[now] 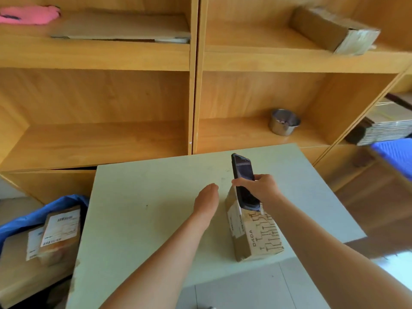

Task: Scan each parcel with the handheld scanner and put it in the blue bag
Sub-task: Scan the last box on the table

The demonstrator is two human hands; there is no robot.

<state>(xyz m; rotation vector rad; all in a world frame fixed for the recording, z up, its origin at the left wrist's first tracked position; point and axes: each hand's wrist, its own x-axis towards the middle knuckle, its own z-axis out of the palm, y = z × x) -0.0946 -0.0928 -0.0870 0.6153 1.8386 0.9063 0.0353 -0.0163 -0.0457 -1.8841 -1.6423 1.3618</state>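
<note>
A brown cardboard parcel with a white label on its left side stands on the pale table, right of centre. My right hand grips a dark handheld scanner held upright just over the parcel's far end, screen facing left. My left hand hovers just left of the parcel, holding nothing and apart from the box. The blue bag sits on the floor at the lower left, with labelled parcels inside it.
Wooden shelves stand behind the table. They hold a metal cup, a taped cardboard box, flat cardboard and a pink cloth. Flattened cartons and a blue sheet lie at the right.
</note>
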